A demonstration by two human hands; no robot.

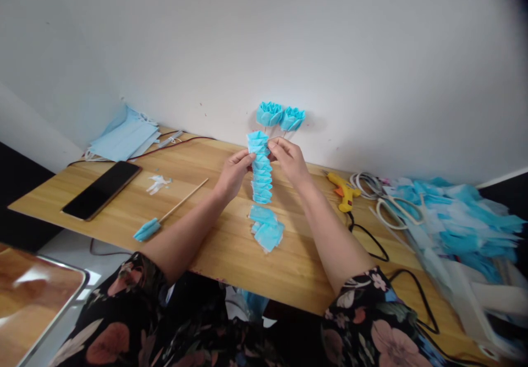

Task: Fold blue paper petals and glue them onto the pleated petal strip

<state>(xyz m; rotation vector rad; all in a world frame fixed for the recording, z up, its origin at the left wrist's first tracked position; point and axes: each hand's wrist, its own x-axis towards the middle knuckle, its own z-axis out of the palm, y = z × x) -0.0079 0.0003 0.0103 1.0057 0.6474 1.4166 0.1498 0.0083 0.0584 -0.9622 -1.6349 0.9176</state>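
A pleated strip of blue mask fabric hangs upright between my two hands, above the table. My left hand pinches its left edge, and my right hand pinches the right edge a little higher up. Beneath the strip, small blue fabric pieces lie in a loose pile. To the left rests a wooden stick tipped with a rolled blue bud. Behind my hands, two blue fabric flowers on thin sticks lean near the wall.
A phone and a stack of face masks lie at the left, near white scraps. On the right are a yellow glue gun with a black cord, scissors and a heap of blue and white fabric.
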